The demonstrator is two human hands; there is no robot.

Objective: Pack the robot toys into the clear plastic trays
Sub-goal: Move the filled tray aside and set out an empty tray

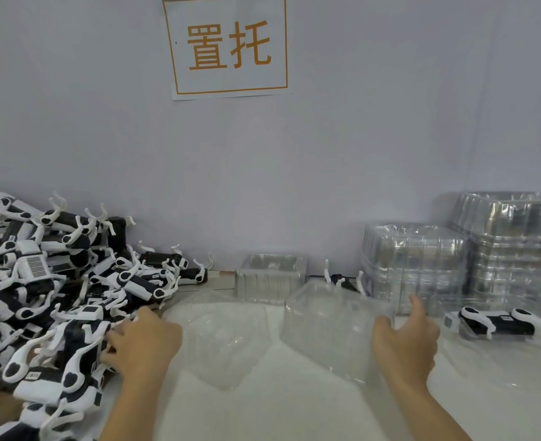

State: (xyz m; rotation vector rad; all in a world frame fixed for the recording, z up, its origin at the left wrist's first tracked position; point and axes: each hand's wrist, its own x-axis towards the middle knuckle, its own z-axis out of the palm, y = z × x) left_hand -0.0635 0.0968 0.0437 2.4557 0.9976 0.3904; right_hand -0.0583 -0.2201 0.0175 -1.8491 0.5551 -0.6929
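While left hand (141, 340) fingers curl round robot toy (81, 351) in pile, right hand (404, 340) fingers spread on clear tray (332, 323). I'd lift toy w/o snagging legs, steady tray.

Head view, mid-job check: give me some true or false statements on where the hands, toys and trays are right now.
1. The left hand reaches into the pile of robot toys. True.
2. The right hand holds a robot toy. False: it is at the edge of a clear tray, with no toy in it.
3. Stacks of clear trays stand at the right against the wall. True.
4. The toy pile lies on the right. False: it is on the left; only a single toy lies at the right.
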